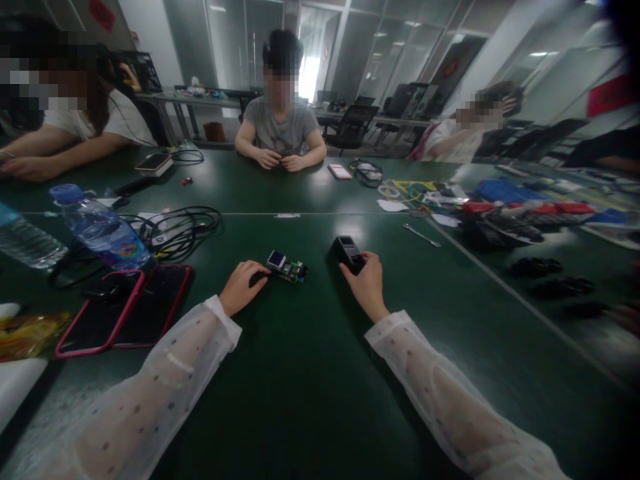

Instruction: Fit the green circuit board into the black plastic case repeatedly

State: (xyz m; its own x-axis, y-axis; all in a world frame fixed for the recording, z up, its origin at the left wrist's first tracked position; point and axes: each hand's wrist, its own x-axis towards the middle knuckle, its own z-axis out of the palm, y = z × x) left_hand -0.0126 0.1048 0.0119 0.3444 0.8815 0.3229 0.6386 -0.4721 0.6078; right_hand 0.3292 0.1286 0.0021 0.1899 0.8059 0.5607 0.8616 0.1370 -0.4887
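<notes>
On the green table in front of me lies a small circuit board with a little square screen at its left end. My left hand rests at the board's left edge, thumb and forefinger apart, the fingertips at or just touching it. To the right, a black box-shaped plastic case with openings in its top stands on the table. My right hand grips its near end between thumb and fingers. A gap of bare table separates the board from the case.
Two phones in red-edged cases, water bottles and coiled black cables lie to my left. A wrench and a heap of cables and tools are on the right. A person in grey sits opposite; others sit at both sides.
</notes>
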